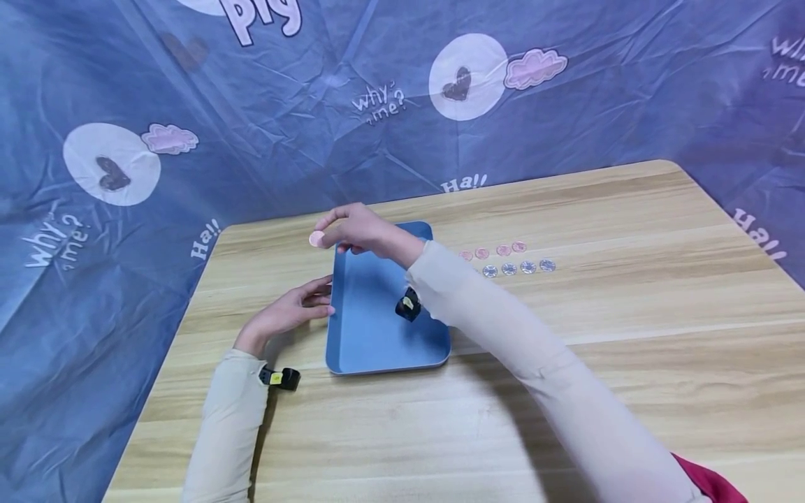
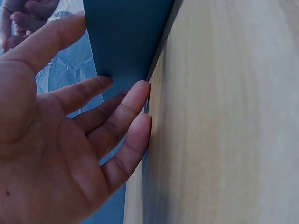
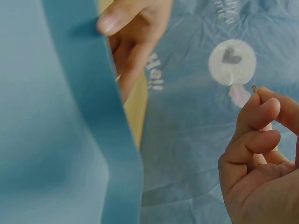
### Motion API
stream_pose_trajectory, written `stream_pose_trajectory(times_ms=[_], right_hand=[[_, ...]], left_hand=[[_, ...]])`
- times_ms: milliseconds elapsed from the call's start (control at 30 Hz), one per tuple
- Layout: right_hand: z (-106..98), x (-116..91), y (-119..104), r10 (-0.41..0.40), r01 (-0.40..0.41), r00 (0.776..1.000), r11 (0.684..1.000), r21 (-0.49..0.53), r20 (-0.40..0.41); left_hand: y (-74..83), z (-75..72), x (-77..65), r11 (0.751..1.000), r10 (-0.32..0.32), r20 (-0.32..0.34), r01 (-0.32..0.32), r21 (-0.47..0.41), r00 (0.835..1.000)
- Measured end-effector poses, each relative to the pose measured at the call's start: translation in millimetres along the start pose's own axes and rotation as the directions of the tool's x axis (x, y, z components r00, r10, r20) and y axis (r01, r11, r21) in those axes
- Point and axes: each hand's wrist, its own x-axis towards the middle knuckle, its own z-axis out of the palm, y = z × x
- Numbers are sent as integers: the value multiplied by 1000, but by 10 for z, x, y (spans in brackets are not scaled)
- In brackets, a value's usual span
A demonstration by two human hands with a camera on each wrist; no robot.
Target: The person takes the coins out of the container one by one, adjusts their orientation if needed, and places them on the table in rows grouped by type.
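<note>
A small round pink disc (image 1: 316,239) is pinched between the thumb and forefinger of my right hand (image 1: 361,229), held up over the far left corner of the blue tray (image 1: 377,353). Seen edge-on in the right wrist view, the disc (image 3: 254,88) is a thin sliver at the fingertips. My left hand (image 1: 286,312) is at the tray's left side, its thumb at the rim. In the left wrist view, its loosely extended fingers (image 2: 122,114) reach to the tray's outer wall, low by the tabletop. The visible part of the tray floor is bare; my right forearm covers some of it.
Right of the tray, a row of pink discs (image 1: 481,253) lies behind a row of patterned grey-blue discs (image 1: 509,269); my right sleeve (image 1: 503,328) overlaps their left ends. The wooden table (image 1: 629,279) backs onto a blue printed cloth (image 1: 314,126).
</note>
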Motion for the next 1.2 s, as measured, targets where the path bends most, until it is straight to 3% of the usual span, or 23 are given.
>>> stream_pose_trajectory(times_ms=[267, 667, 1200], right_hand=[[-59, -132, -190, -4, 2, 999, 997, 72, 33], [-406, -279, -475, -49, 50, 999, 998, 45, -19], [-1011, -581, -415, -76, 58, 988, 990, -126, -136]], left_hand=[[-18, 0, 12, 1000, 6, 8, -6, -3, 1000], [-16, 19, 12, 1000, 3, -9, -3, -25, 1000], [-1, 13, -14, 999, 19, -4, -19, 26, 1000]])
